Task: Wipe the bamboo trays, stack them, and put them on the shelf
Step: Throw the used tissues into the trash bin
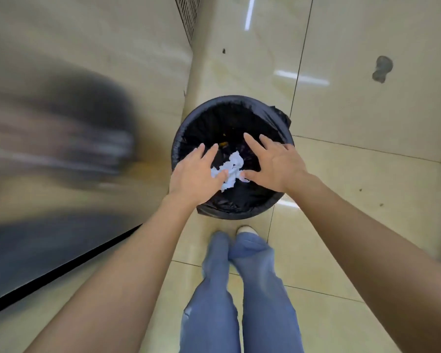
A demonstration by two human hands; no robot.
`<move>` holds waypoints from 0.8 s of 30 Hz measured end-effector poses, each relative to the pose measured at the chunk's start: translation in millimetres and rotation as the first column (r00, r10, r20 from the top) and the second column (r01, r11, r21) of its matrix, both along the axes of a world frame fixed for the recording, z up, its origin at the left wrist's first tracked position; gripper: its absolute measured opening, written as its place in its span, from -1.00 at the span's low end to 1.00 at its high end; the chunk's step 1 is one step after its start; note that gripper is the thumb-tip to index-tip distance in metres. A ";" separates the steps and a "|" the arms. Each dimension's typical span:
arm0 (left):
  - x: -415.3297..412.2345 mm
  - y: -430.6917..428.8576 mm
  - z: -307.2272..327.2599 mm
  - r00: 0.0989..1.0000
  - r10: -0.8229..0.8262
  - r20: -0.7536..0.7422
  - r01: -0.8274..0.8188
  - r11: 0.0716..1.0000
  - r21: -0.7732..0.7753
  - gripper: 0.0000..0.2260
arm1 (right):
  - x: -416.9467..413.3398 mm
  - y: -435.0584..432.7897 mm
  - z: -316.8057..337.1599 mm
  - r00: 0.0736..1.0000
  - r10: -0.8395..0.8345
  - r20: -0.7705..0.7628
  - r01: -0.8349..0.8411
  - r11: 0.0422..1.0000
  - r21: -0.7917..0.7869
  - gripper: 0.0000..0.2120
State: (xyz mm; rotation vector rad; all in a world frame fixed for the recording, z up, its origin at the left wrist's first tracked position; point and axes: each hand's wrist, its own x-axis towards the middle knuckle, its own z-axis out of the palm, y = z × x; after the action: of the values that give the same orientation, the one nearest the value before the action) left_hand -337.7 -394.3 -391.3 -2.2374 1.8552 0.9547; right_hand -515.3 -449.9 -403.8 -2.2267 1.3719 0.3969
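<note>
No bamboo tray is in view. A round bin lined with a black bag [239, 212] stands on the floor in front of my feet. My left hand [196, 177] and my right hand [278, 164] hover over its opening, palms down and fingers spread. A crumpled white tissue [232, 168] sits between the two thumbs, above the dark inside of the bin. Its edges lie next to both thumb tips; I cannot tell whether either thumb touches it. Neither hand's fingers wrap around it.
A shiny metal cabinet side [61, 72] fills the left, blurred, with a vent grille [189, 19] at the top. Glossy beige floor tiles [367, 174] extend to the right, with a grey stain [382, 68]. My legs in blue jeans [239, 289] stand just before the bin.
</note>
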 end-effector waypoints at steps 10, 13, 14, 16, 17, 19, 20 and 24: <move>30.9 -35.0 261.6 0.995 0.103 -0.006 -0.101 0.956 -0.276 -0.48 | 9.8 -42.5 260.5 0.993 0.018 0.117 0.004 0.983 -0.186 -0.28; 40.7 -38.3 319.4 0.988 0.147 -0.041 -0.152 0.914 -0.375 -0.48 | 20.4 -55.3 324.7 0.987 0.059 0.148 -0.016 0.960 -0.279 -0.28; 44.5 -38.2 336.2 0.986 0.159 -0.046 -0.164 0.901 -0.402 -0.48 | 24.7 -58.0 343.1 0.983 0.080 0.163 -0.024 0.948 -0.318 -0.29; 53.2 -35.6 366.2 0.982 0.186 -0.046 -0.187 0.876 -0.444 -0.47 | 34.8 -61.4 375.1 0.972 0.121 0.200 -0.032 0.917 -0.397 -0.29; 58.2 -32.7 379.6 0.978 0.204 -0.049 -0.204 0.864 -0.461 -0.48 | 40.7 -62.3 389.0 0.967 0.140 0.215 -0.037 0.905 -0.424 -0.29; 69.9 -23.0 403.6 0.965 0.254 -0.062 -0.251 0.827 -0.503 -0.51 | 55.5 -62.5 412.5 0.953 0.195 0.230 -0.071 0.886 -0.458 -0.28; 76.1 -16.4 413.8 0.957 0.282 -0.068 -0.274 0.803 -0.529 -0.53 | 64.2 -62.1 422.3 0.945 0.226 0.237 -0.092 0.878 -0.470 -0.28; 106.2 25.2 445.5 0.904 0.421 -0.073 -0.382 0.719 -0.581 -0.52 | 110.9 -52.0 452.8 0.899 0.334 0.285 -0.166 0.859 -0.483 -0.28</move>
State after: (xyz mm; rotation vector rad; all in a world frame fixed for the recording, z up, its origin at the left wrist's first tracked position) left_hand -231.5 -369.1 54.2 -3.0877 1.8470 0.3291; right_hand -404.4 -501.9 49.0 -2.6979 1.0443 -0.2756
